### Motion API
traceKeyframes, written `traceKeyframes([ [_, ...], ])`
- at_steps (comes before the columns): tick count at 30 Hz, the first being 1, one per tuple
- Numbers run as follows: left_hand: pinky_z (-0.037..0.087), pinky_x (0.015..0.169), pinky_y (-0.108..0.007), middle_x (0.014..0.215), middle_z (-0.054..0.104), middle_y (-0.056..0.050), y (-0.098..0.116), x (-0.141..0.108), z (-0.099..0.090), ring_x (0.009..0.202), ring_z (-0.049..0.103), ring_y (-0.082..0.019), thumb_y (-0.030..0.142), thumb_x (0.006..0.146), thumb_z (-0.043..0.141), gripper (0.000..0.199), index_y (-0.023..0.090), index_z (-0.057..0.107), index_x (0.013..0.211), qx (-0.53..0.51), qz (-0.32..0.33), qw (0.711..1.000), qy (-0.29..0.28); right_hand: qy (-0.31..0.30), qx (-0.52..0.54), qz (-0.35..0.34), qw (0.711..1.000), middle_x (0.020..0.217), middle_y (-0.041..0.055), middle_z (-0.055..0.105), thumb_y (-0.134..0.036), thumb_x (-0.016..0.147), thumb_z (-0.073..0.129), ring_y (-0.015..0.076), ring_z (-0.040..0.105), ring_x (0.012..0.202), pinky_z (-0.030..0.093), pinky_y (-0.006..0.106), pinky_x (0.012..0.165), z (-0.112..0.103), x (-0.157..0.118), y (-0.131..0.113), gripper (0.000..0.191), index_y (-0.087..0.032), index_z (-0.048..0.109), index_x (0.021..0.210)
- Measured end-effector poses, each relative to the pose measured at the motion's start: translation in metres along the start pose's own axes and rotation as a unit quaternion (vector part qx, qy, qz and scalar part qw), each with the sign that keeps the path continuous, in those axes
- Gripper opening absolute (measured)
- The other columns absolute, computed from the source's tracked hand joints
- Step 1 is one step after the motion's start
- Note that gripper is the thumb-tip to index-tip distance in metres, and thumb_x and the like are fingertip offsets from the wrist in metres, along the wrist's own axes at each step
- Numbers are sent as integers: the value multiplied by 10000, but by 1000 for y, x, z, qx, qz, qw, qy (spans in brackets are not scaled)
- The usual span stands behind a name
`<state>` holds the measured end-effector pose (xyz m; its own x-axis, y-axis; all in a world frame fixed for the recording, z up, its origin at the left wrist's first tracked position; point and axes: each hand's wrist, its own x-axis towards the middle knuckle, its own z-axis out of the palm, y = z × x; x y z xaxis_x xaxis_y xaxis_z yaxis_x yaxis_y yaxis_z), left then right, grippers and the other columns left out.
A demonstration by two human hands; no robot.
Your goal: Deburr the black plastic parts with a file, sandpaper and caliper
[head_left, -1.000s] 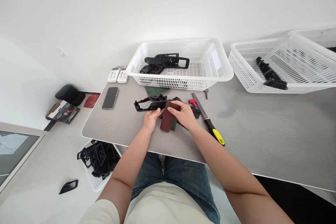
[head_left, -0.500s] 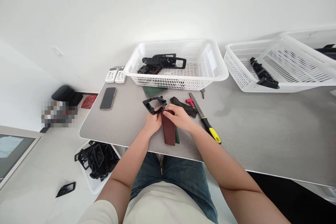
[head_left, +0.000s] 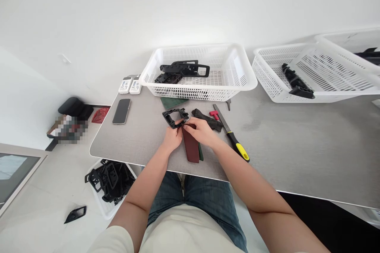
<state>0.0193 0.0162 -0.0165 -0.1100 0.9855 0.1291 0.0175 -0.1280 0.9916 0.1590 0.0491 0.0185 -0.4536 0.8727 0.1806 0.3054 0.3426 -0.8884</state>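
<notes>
My left hand (head_left: 173, 137) is closed on the lower edge of a black plastic frame (head_left: 170, 119), which is raised above the grey table. My right hand (head_left: 202, 130) pinches the top of a dark red strip (head_left: 191, 146) against the frame's lower right side. The strip hangs down toward the table's front edge. A green piece (head_left: 201, 153) shows behind the strip. Beside my right hand lie a crumpled black cloth (head_left: 208, 120), a small red piece (head_left: 214, 115) and a file with a black and yellow handle (head_left: 234, 140).
A white basket (head_left: 196, 93) with black parts stands behind my hands, over a green sheet (head_left: 173, 102). Two more white baskets (head_left: 277, 97) are at the right. A phone (head_left: 121, 111) and white boxes (head_left: 130, 86) lie left. Below is a bin (head_left: 104, 209) of black parts.
The lower end of the red strip has swung slightly right. Both hands keep their hold, and the view has shifted very slightly.
</notes>
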Motion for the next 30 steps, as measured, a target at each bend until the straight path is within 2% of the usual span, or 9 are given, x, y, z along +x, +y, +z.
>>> traceKeyframes([
  [3,416,983,-432,889,715,-66,0,2,1,974,633,-261,250,686,701,169,213,712,850,-36,-39,998,13,41,12,35,998,716,27,630,-260,726,548,193,570,728,439,341,735,0,2,4,141,-217,642,631],
  [5,444,955,-424,762,704,-47,1,4,0,882,657,-233,258,665,726,127,182,700,763,-106,-77,991,39,64,54,77,993,684,20,620,-319,707,573,188,557,688,432,338,686,-1,3,8,150,-209,635,625],
  [9,478,931,-396,702,687,-14,7,7,-4,797,670,-177,202,617,763,141,153,666,708,-287,-118,945,106,64,214,146,964,645,2,618,-436,621,662,163,531,610,412,309,592,-1,5,11,241,-199,649,661],
  [13,510,877,-360,755,705,-38,12,11,-9,769,673,-149,212,711,696,84,140,653,717,-367,-159,907,129,101,306,147,935,649,-6,621,-452,573,721,149,535,602,418,296,587,1,5,7,268,-207,648,654],
  [17,521,816,-289,663,668,1,12,13,-11,685,657,-104,155,728,680,108,151,602,654,-381,-187,887,181,181,328,140,917,652,-4,612,-462,578,719,158,542,605,428,305,586,-3,5,9,271,-223,628,666],
  [20,522,778,-262,683,670,5,11,14,-11,689,658,-100,203,734,696,114,161,598,694,-364,-192,891,190,191,323,146,915,653,8,615,-483,602,698,179,561,619,441,324,585,-7,5,13,280,-229,615,683],
  [22,525,756,-268,724,687,-12,10,14,-12,703,662,-115,288,733,711,161,163,618,773,-352,-189,902,165,175,322,148,918,655,9,617,-484,591,708,180,564,616,443,325,582,-6,5,14,287,-227,620,683],
  [26,534,712,-307,809,716,-72,9,12,-12,744,673,-172,492,708,698,388,157,640,896,-331,-191,918,101,146,319,135,927,629,-7,587,-476,564,727,148,523,578,422,302,567,-2,4,10,281,-221,627,625],
  [30,533,763,-359,874,722,-104,12,9,-8,874,680,-235,563,670,694,483,155,647,925,-296,-183,934,81,138,308,129,932,619,-10,558,-493,566,724,133,482,563,398,284,547,0,4,9,299,-216,621,610],
])
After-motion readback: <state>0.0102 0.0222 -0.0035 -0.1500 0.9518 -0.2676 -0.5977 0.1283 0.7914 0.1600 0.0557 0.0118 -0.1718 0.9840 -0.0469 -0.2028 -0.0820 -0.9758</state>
